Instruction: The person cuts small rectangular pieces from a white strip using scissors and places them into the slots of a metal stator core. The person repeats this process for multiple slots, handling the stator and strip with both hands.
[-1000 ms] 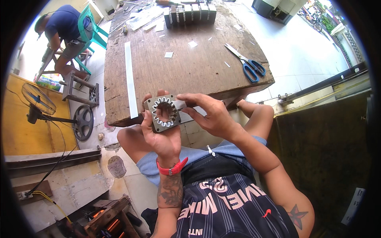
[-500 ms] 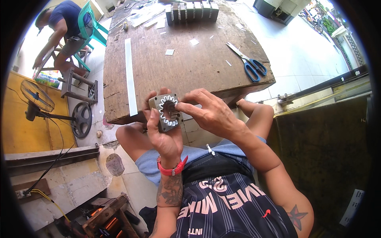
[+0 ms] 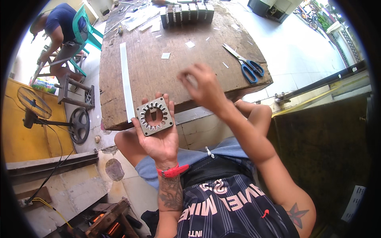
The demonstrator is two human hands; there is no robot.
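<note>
My left hand (image 3: 160, 146) holds a square grey metal stator core (image 3: 168, 119), its face turned up on the palm. White slot liners ring its round central hole, and my palm shows through. The thumb rests along its left edge, and fingertips show past its far edge. My right hand (image 3: 207, 86) is raised over the near part of the wooden table, apart from the core. Motion blurs its bent fingers, so whether they hold anything is unclear.
On the wooden table (image 3: 151, 79) lie a long white strip (image 3: 126, 79), blue-handled scissors (image 3: 249, 68) and small white scraps (image 3: 166, 56). A row of dark stator cores (image 3: 186, 15) stands at the far edge. A fan (image 3: 33, 105) and another person (image 3: 59, 31) are at left.
My right hand has left the core and moved up over the table. The left hand has lowered slightly and turned the core to lie flatter, face up.
</note>
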